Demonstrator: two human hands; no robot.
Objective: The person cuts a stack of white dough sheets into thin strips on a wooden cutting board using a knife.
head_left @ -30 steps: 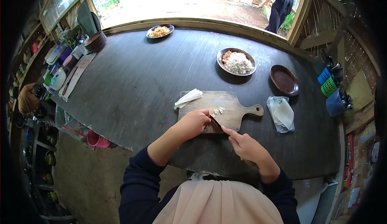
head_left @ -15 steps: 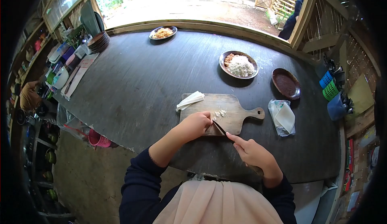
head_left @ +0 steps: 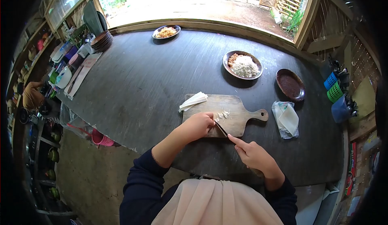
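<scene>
My right hand (head_left: 255, 155) is closed round the handle of a knife (head_left: 221, 128), its dark blade slanting up and left over the wooden cutting board (head_left: 236, 103). At the blade's tip, my left hand (head_left: 199, 125) presses down on the board with curled fingers. Whatever lies under those fingers is mostly hidden. Thin white shreds (head_left: 223, 114) lie scattered just beyond the blade. Flat white strips (head_left: 193, 101), stacked together, rest across the board's far left corner.
Beyond the board stands a plate of white shreds (head_left: 245, 67) with something orange-brown beside them. An empty brown dish (head_left: 290, 85) and a plastic packet with white sheets (head_left: 286, 119) are to the right. Another plate of food (head_left: 166, 32) sits near the window ledge; stacked brown plates (head_left: 102, 41) stand left.
The whole view has shifted slightly, so things appear a little further right. A dark-clothed person outside the window at the right is out of view. My hands keep nearly the same pose.
</scene>
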